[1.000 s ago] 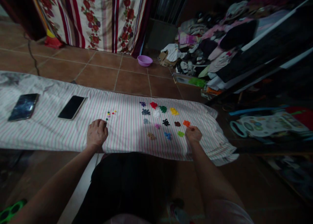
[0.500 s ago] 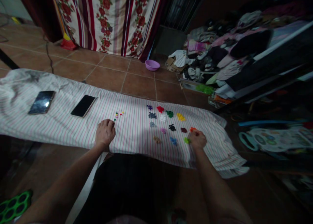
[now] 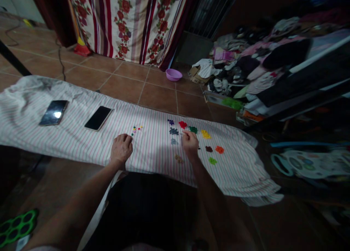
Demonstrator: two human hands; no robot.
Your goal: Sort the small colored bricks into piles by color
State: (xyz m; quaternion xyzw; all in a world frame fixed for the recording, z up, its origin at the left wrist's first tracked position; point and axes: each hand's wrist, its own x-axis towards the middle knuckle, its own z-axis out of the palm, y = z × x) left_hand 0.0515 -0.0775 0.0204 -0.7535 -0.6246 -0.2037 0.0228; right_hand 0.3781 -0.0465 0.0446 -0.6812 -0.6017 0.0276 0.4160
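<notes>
A striped cloth lies across a low surface in front of me. On it sit several small piles of coloured beads sorted by colour: red, green, yellow, orange, lime. My right hand rests among the piles with its fingers pinched together; what they hold is too small to see. My left hand lies curled on the cloth just below a few loose mixed beads.
Two dark phones lie on the cloth at the left. A purple bowl stands on the tiled floor beyond. Heaped clothes fill the right. A green tray shows at the bottom left.
My right hand has moved left from the orange and lime piles to the middle of the bead piles. The left hand has stayed put. The view has shifted.
</notes>
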